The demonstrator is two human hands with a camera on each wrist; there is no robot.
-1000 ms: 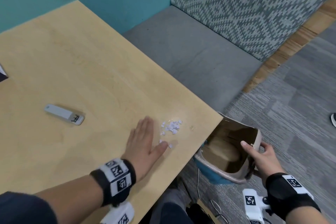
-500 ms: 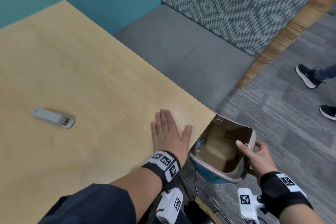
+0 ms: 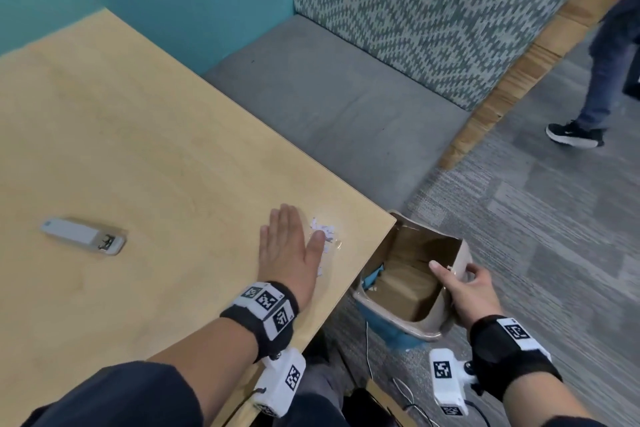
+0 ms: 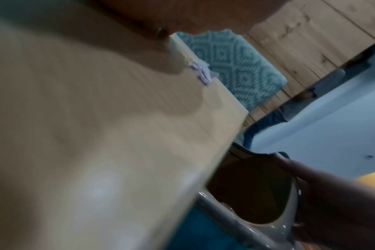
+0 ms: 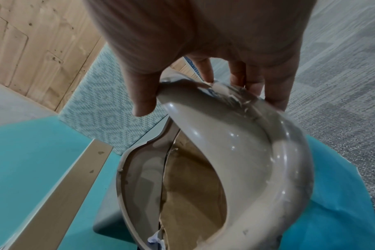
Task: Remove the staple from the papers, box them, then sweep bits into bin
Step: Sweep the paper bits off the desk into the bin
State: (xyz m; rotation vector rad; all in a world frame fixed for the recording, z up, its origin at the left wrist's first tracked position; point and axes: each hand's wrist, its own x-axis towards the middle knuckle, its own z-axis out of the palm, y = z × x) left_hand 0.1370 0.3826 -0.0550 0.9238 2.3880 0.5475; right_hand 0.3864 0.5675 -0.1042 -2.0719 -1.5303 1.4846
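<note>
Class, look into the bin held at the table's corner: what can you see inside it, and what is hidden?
Inside the bin sits brown cardboard, with something blue at its table-side edge. The right hand grips the rim. The bin's bottom is covered.

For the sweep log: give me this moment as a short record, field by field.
left hand: flat on the table, fingers straight, beside the paper bits
paper bits: small pale cluster near the table's edge
right hand: grips the bin's rim
bin: beige, tilted below the table corner, brown lining inside
stapler: lies apart on the table
</note>
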